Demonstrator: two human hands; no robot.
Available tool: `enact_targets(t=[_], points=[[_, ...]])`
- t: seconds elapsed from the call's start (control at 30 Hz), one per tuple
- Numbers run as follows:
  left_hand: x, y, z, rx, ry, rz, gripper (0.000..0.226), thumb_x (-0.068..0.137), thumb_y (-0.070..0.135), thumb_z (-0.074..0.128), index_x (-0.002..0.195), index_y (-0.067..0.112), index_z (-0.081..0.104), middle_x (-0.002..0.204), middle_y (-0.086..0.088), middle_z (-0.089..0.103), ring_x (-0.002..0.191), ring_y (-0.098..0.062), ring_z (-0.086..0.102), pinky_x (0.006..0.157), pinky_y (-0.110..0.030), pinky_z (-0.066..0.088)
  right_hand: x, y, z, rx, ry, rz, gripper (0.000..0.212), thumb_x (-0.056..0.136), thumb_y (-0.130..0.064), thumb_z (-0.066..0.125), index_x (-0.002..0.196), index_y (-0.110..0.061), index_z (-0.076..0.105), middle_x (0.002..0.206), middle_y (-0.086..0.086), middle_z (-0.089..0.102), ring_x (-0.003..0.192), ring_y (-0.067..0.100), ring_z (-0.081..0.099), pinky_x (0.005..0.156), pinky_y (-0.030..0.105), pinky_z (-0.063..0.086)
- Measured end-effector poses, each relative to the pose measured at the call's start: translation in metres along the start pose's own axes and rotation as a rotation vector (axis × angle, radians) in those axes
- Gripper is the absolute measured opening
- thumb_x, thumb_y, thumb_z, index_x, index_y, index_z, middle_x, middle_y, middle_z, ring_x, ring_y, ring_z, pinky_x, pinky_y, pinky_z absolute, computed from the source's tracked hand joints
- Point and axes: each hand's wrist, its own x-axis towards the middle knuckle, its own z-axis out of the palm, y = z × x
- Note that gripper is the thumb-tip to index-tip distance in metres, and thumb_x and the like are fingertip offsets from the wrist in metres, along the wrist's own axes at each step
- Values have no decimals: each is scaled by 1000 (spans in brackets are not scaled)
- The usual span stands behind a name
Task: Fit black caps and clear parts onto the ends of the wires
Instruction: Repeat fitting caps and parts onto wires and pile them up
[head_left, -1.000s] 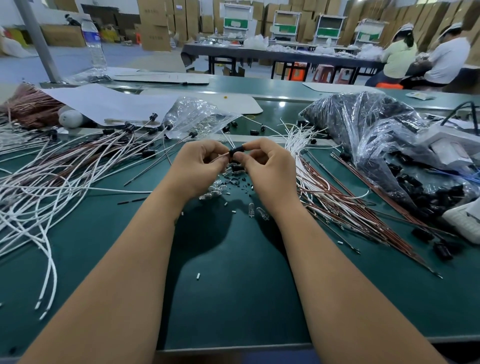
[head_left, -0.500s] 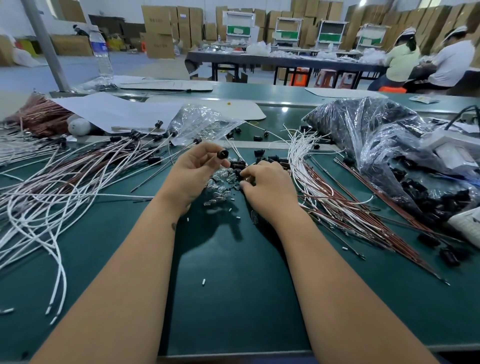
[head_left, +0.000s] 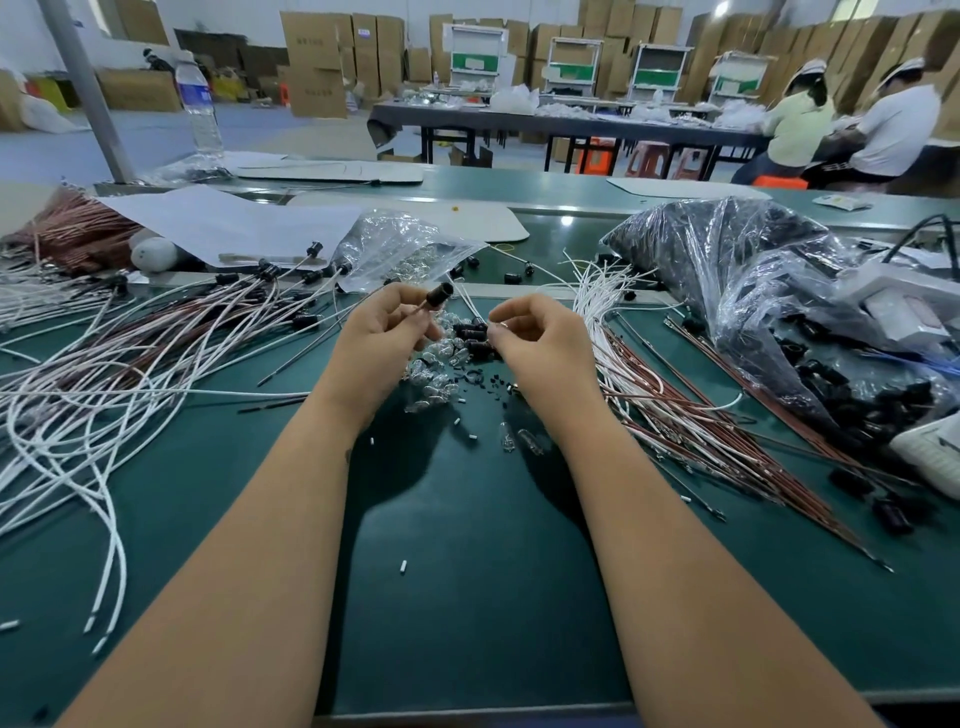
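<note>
Two hands work over the green tabletop (head_left: 467, 597). Left hand (head_left: 376, 338) has its fingers pinched on one wire that carries one black cap (head_left: 439, 294) at its raised end, above the parts heap. Right hand (head_left: 543, 338) is curled, its fingertips pinched together on something small and seemingly clear, too tiny to name, just above the loose black caps (head_left: 475, 335). One heap of clear parts (head_left: 434, 364) lies between the hands, touching the caps. Two spreads of wires lie on the tabletop: capped wires (head_left: 156, 332) to the left, bare wires (head_left: 675, 395) to the right. Two plastic bags lie behind: one clear bag (head_left: 405, 249), one dark bag (head_left: 727, 270). One bottle (head_left: 199, 106) stands far left. Two people (head_left: 852, 119) sit at a far table.
</note>
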Motion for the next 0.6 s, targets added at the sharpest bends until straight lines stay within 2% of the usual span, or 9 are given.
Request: enact_targets(t=[0.17, 0.27, 0.37, 0.47, 0.6], points=[[-2, 4, 4, 35, -25, -9, 14, 95, 10, 56, 88, 21, 63, 73, -11, 51, 68, -18, 43, 64, -24, 36, 0, -6, -2, 370, -18, 86, 11, 91, -8, 62, 85, -16, 66, 73, 0, 65, 64, 8, 59, 62, 18, 50], [-4, 4, 6, 87, -52, 7, 13, 94, 9, 58, 86, 15, 64, 70, -11, 46, 62, -16, 39, 55, -18, 32, 0, -6, -2, 473, -2, 114, 9, 92, -10, 62, 87, -13, 69, 67, -1, 64, 59, 9, 56, 59, 19, 48], [-4, 3, 6, 130, -69, 11, 12, 94, 11, 60, 85, 14, 67, 61, -3, 41, 48, -6, 31, 45, -14, 26, 1, -5, -3, 524, -2, 148, 8, 92, -9, 62, 91, -8, 69, 67, 1, 63, 59, 9, 55, 59, 20, 48], [-4, 1, 6, 147, -82, 6, 14, 94, 13, 60, 83, 19, 67, 59, 0, 41, 47, -7, 30, 44, -16, 26, 1, -5, -2, 514, -13, 175, 7, 92, -8, 62, 91, -6, 68, 68, 2, 63, 59, 10, 56, 59, 20, 49], [-3, 0, 6, 150, -89, 14, 12, 94, 14, 60, 85, 17, 68, 63, -7, 41, 49, -10, 30, 44, -16, 26, 0, -5, -1, 464, -16, 183, 7, 92, -8, 63, 86, -9, 66, 67, 0, 64, 57, 7, 57, 60, 19, 50]])
